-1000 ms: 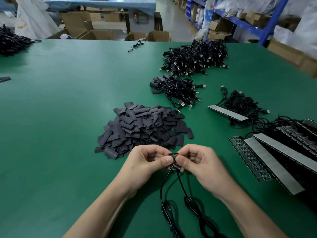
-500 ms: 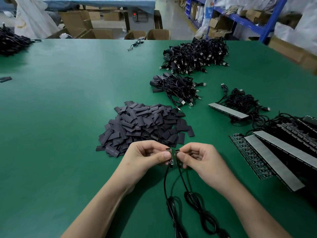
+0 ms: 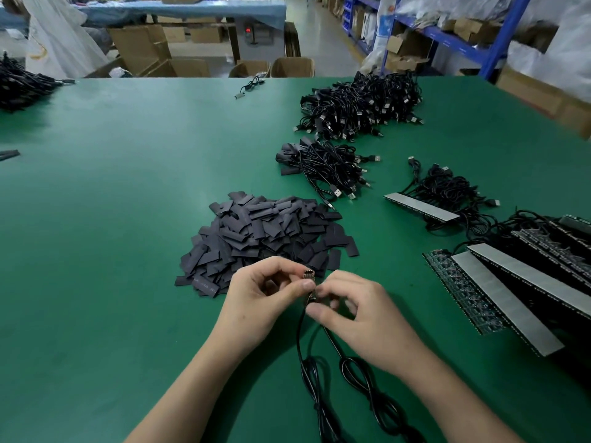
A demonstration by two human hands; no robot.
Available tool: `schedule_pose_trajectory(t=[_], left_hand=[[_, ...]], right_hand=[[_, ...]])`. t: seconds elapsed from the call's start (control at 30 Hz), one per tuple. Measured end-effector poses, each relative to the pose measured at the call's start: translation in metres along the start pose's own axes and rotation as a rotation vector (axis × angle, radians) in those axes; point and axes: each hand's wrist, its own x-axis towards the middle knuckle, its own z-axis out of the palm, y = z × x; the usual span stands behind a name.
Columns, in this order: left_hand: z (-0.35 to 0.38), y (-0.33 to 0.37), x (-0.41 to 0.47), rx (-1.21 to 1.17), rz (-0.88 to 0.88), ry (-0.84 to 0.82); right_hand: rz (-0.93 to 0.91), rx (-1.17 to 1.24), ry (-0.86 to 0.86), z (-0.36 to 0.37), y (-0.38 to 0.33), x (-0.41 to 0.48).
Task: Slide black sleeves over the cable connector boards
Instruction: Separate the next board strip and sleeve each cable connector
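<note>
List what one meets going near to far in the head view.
Coiled cables, left hand and right hand pinching boards, sleeve pile, small cable bundle, big cable heap, boxes.

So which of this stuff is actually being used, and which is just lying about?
In use: left hand and right hand, pinching the connector boards; their two black cables; pile of black sleeves.

Lying about: stray cable at the table's far edge; cardboard boxes; blue shelving.

Bright, even overhead light, soft shadows; wide-angle bending at edges.
</note>
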Motion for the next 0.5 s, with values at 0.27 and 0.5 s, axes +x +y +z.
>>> schedule_pose_trajectory(t=[0.27, 0.5], left_hand=[[-0.010, 0.005, 0.005, 0.460, 0.211, 0.250], [-0.030, 0.014, 0.049, 0.932, 0.247, 0.217]], right_hand=[[0.193, 0.922, -0.051, -0.028, -0.001, 0.004], [0.317, 1.034, -0.069, -0.055, 0.012, 0.005]])
